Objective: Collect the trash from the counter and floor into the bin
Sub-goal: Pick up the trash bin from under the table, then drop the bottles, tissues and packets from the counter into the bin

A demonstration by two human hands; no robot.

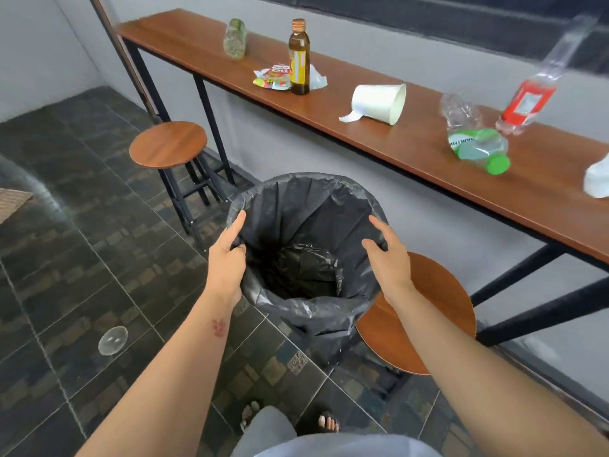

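Left hand pinches the bin liner at its rim; right hand hovers open just beside the opposite rim. Recommended: set the bin down steady below the bench (trash there untouched), liner kept spread.

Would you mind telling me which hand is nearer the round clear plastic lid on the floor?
Left. The left hand grips the bin rim above-right of the lid; the right hand is across the bin.

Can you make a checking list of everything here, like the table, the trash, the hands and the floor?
Surface: long wooden counter, trash spread along it.
Job's things: bin with black liner, looks empty. Brown bottle upright; paper cup on its side; crushed green-capped bottle; red-label bottle; snack wrapper. Clear lid on the floor.
Clutter: two stools.
Hands: left hand grips the bin's liner; right hand open at the rim.
Cables: nothing seen.
Surroundings: dark tiled floor, grey wall.
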